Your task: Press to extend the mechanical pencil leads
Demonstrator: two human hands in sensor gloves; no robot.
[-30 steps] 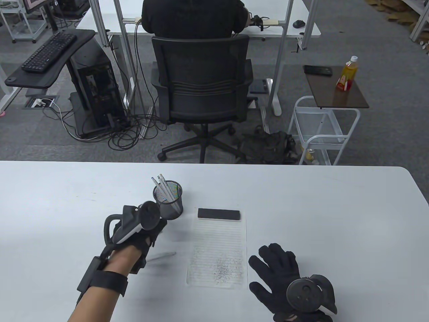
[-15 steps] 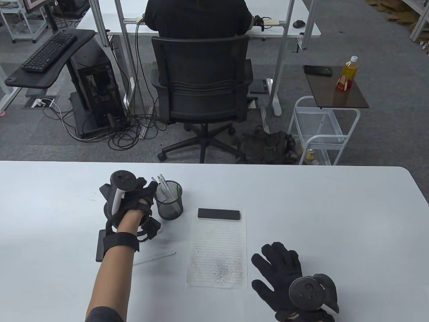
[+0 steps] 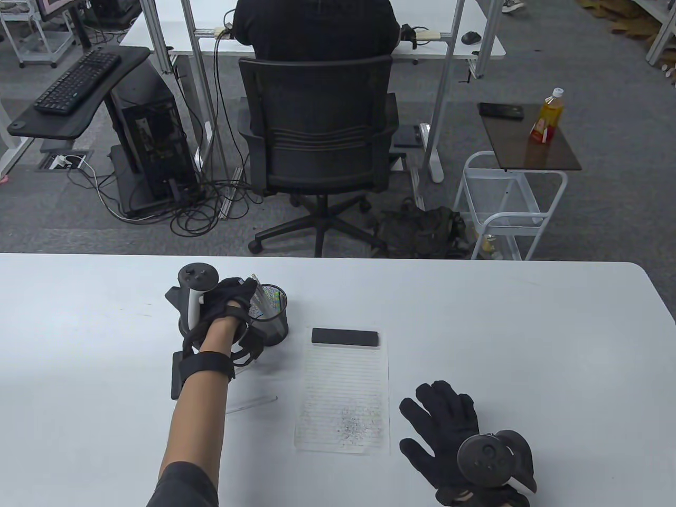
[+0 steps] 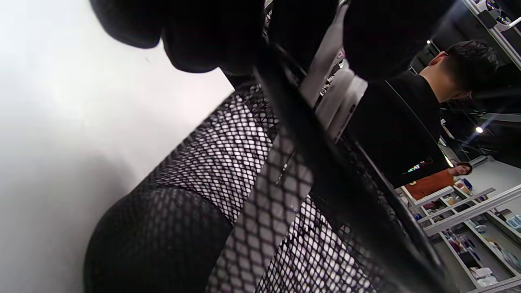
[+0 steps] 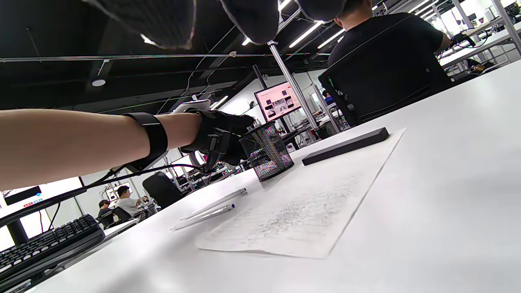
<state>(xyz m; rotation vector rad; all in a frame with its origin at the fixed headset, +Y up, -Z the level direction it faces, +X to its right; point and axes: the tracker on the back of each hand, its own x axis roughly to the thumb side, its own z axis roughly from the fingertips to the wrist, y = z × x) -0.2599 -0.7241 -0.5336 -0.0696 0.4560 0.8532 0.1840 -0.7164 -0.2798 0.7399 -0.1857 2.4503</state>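
Our left hand (image 3: 227,306) closes on thin, light, slippery pencils (image 3: 257,297) in the cup (image 3: 272,322); we should pinch one near its top, while our right hand (image 3: 449,428) lies flat and open.

White pencils (image 3: 257,299) upright in mesh cup (image 3: 272,323)

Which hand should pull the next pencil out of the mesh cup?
Left. The left hand is already at the mesh cup, fingers over the pencils. The right hand lies spread on the table, far from it.
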